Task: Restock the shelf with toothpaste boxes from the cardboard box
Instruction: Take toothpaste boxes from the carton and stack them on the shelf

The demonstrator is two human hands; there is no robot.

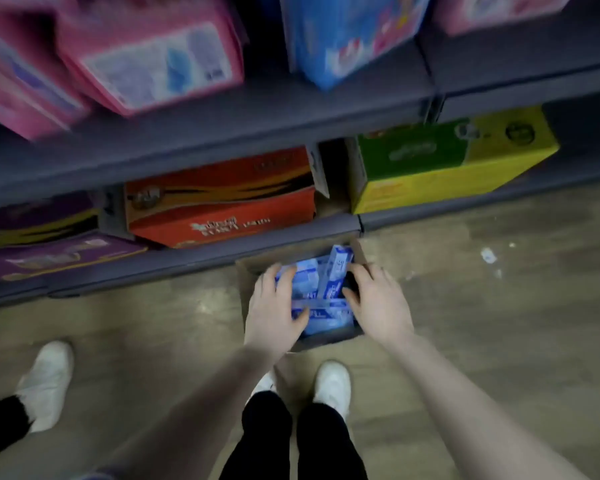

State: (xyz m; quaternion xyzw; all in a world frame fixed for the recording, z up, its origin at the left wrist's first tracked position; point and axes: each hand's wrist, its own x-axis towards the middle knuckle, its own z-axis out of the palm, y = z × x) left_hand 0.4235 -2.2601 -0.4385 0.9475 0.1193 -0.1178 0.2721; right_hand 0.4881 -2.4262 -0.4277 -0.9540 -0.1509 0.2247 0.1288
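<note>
A brown cardboard box (248, 268) sits on the floor in front of the lowest shelf, holding several blue toothpaste boxes (321, 308). One toothpaste box (336, 271) stands tilted at the box's far right. My left hand (274, 310) is inside the left part of the cardboard box, fingers spread over the toothpaste boxes and thumb laid across them. My right hand (378, 303) reaches in from the right, fingers curled beside the tilted toothpaste box. The frame is blurred, so whether either hand has a firm hold is unclear.
Grey shelves (205, 123) carry pink packs (146, 60) and a blue pack (347, 32) above, and an orange carton (222, 199), a yellow-green carton (447, 161) and a purple carton (59, 254) below. My white shoes (333, 382) stand just behind the cardboard box. Another person's white shoe (45, 379) is at the left.
</note>
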